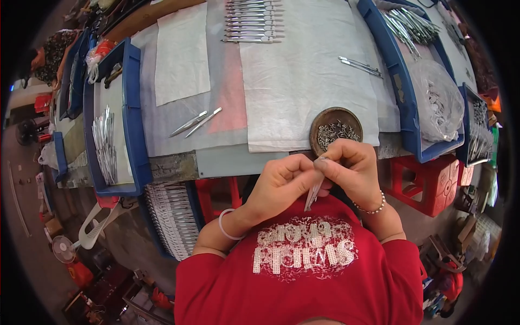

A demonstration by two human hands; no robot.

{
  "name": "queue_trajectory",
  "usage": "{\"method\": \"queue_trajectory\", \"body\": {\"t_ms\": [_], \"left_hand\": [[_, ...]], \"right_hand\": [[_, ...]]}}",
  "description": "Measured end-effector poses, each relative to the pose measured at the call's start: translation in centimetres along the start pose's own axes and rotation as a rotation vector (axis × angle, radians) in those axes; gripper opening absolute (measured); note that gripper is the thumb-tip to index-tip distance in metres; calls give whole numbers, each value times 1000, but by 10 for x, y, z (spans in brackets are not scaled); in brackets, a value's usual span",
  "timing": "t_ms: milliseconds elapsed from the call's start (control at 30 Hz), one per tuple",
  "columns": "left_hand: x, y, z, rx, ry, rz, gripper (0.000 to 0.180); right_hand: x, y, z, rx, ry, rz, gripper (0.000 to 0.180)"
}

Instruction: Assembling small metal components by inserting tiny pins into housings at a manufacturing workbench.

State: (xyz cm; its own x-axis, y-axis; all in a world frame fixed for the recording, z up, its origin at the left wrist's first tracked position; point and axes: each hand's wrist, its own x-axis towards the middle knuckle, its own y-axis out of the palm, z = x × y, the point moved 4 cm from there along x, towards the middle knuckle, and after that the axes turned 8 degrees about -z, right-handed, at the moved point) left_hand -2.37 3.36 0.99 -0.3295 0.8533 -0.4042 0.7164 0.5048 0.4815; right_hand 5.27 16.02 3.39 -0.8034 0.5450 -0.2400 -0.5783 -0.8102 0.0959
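The left hand (285,183) closes on a slim metal piece (312,196); the right hand (351,164) pinches tight beside it (contents hidden). Steady, light fingertips should help.

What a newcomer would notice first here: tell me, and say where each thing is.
The bright red shirt fills the lower middle. Just above its printed chest, the left hand and right hand come together, with a slim metal tool poking out below them. Just beyond the hands sits a round brown bowl of small metal pieces, while large blue trays stand at both sides.
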Motion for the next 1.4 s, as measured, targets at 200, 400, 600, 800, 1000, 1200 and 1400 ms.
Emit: {"method": "queue_trajectory", "body": {"t_ms": [200,400,600,800,1000,1200,1400], "left_hand": [[16,23,19,-452,-207,66,40],[16,36,21,-381,-260,136,39],[23,50,25,-464,-360,143,36],[24,57,29,-554,-380,192,32],[22,48,26,-576,-386,202,32],[24,39,24,-589,-352,183,33],[17,38,25,-649,-453,230,31]], "right_hand": [[-3,-13,-1,121,124,-16,18],[-16,-123,39,-409,-298,-329,10],[50,-291,49,-1152,-436,-510,15],[101,-320,4,-1571,-343,-292,12],[90,-297,30,-1508,-299,-339,15],[9,-168,76,-927,-464,-186,19],[2,-67,41,-548,-469,325,17]]}}
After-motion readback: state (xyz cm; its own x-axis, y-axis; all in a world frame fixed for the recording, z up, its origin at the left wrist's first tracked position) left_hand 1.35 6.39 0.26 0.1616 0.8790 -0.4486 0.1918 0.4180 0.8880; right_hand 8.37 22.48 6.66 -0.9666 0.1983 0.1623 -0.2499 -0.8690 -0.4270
